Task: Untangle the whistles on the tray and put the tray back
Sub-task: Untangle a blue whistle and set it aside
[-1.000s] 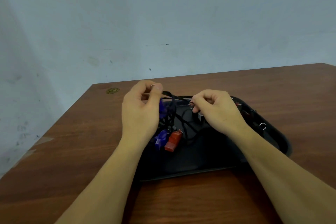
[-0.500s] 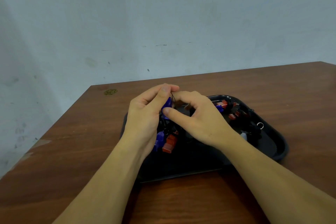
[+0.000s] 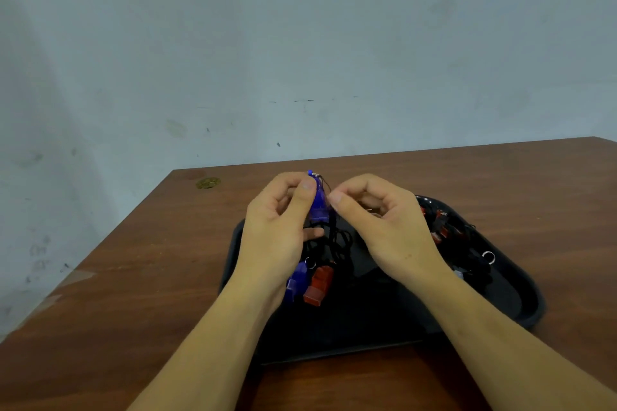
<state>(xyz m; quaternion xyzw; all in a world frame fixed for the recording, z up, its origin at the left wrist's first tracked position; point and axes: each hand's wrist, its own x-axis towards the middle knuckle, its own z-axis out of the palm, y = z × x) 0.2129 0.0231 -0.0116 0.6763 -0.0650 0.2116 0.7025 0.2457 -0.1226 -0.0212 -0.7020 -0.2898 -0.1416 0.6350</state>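
A black tray (image 3: 521,307) lies on the wooden table (image 3: 133,277). My left hand (image 3: 277,230) pinches a blue whistle (image 3: 319,205) upright between thumb and fingers, lifted above the tray. My right hand (image 3: 384,220) has its fingers curled, with the thumb tip against the same whistle and its black cord (image 3: 334,240). The tangled cord hangs down to another blue whistle (image 3: 295,280) and a red whistle (image 3: 319,285) on the tray. More red whistles (image 3: 440,227) and a metal ring (image 3: 488,257) lie at the tray's right side, partly hidden by my right hand.
A small gold round mark (image 3: 207,182) sits near the table's far left corner. A pale wall (image 3: 300,43) rises right behind the table. The table's left edge (image 3: 83,274) runs diagonally toward me.
The hands, spread apart on a stretched cord a second ago, have come together. The blue whistle has risen higher in my left hand, and my right thumb has pulled back slightly.
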